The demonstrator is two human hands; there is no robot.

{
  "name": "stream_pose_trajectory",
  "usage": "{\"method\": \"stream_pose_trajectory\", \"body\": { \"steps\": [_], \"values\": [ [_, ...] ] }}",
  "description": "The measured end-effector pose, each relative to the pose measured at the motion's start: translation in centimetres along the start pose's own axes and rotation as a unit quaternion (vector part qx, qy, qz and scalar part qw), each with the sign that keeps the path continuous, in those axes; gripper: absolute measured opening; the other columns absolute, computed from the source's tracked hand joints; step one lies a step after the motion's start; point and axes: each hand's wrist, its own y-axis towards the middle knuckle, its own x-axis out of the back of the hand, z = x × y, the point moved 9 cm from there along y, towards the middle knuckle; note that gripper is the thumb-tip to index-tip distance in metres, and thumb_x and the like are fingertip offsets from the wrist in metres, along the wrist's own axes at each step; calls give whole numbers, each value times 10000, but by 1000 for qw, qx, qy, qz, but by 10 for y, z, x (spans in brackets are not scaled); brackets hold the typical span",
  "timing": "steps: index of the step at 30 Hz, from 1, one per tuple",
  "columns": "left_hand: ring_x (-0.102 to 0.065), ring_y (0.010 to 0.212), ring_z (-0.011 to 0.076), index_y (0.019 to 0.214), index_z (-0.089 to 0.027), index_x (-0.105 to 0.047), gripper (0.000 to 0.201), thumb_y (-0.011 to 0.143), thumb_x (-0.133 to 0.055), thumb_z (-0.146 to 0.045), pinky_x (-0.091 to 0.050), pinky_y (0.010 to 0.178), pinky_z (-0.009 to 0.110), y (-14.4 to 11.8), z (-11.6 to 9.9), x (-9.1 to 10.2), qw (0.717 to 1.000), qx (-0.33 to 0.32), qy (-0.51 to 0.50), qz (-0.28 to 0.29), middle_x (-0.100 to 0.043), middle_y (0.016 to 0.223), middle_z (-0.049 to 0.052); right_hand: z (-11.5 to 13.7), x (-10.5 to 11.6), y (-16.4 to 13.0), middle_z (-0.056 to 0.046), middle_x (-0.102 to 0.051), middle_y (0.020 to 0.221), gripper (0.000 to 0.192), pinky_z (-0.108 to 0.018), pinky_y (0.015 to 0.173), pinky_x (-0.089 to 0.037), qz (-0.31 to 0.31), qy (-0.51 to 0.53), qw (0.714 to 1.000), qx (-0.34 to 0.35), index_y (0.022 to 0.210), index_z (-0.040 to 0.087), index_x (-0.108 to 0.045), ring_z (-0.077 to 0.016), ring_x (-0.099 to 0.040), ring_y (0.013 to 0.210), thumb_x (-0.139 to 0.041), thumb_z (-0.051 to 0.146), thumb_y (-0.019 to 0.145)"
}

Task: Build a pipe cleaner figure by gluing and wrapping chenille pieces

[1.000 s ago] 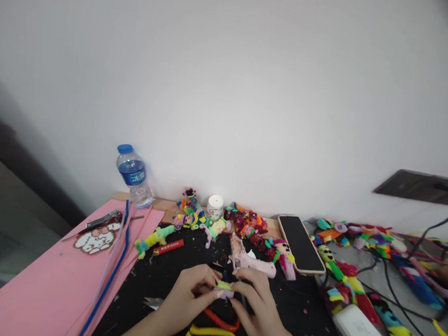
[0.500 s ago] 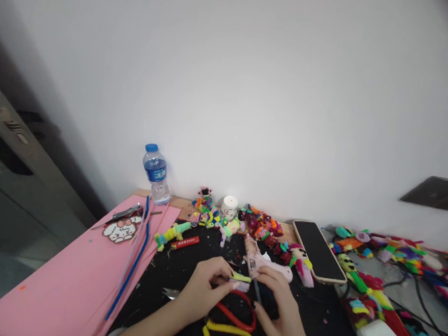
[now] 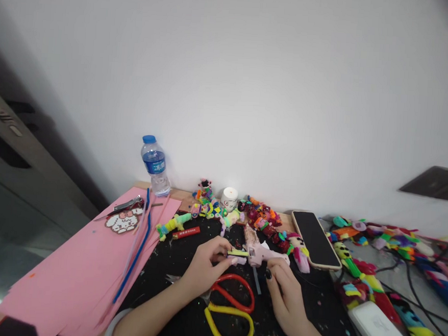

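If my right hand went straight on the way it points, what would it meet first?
Probably the pink glue gun, just ahead of your right hand; depth is unclear, so they may be touching.

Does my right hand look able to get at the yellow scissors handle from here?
Probably yes: the yellow handle lies uncovered on the black surface, close to the right hand, and nothing seems to stand between them.

Left hand (image 3: 206,265) hides end of yellow strip (image 3: 237,252); left forearm (image 3: 156,306), middle of scissors (image 3: 233,311). White box (image 3: 383,332) cut off at bottom. Bottle label (image 3: 154,163), table's (image 3: 185,201) back left corner: unreadable.
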Motion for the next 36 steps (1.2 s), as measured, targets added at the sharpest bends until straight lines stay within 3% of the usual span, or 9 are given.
{"method": "stream_pose_trajectory", "body": {
  "steps": [8, 13, 17, 25, 32, 36],
  "values": [
    [-676, 694, 172, 883, -180, -471, 173, 793, -594, -261, -538, 673, 302, 4, 8, 0, 996, 16, -92, 2, -614, 860, 22, 3, -1, 1, -35, -505, 733, 184, -288, 601, -450, 4, 5, 1000, 6, 712, 197, -475, -171, -513, 683, -401, 155, 875],
    [-640, 734, 153, 867, -183, -471, 174, 773, -607, -240, -526, 673, 271, 6, 8, 9, 996, 4, -83, -42, -570, 789, -9, 4, -2, -1, -18, -493, 663, 252, -284, 577, -434, -1, -3, 1000, 29, 670, 194, -473, -158, -500, 635, -368, 141, 892],
    [-590, 761, 125, 850, -181, -487, 168, 753, -620, -216, -485, 722, 237, 6, 4, 20, 995, -14, -48, -85, -544, 783, -22, 3, -4, 0, -48, -550, 761, 230, -297, 622, -465, 14, 6, 1000, 22, 748, 186, -523, -171, -544, 717, -356, 140, 899],
    [-575, 805, 138, 874, -181, -483, 177, 758, -610, -222, -472, 743, 255, 5, 10, 27, 995, -11, -40, -91, -531, 818, -10, 13, -1, 3, -75, -656, 938, 213, -327, 764, -503, -4, -13, 998, 68, 949, 197, -637, -189, -605, 877, -473, 93, 861],
    [-566, 753, 121, 854, -191, -483, 192, 732, -629, -214, -472, 705, 242, 7, 13, 26, 995, -14, -46, -84, -520, 803, -26, 10, 0, 4, -58, -631, 851, 175, -325, 703, -477, -27, -20, 997, 63, 682, 198, -581, -187, -586, 811, -544, 90, 815],
    [-561, 752, 109, 849, -190, -488, 184, 734, -630, -195, -459, 720, 231, 7, 12, 26, 996, -18, -45, -81, -521, 802, -29, 9, 1, 3, -44, -600, 813, 212, -313, 683, -461, -35, -12, 998, 51, 632, 198, -511, -175, -564, 784, -536, 93, 815]
  ]
}}
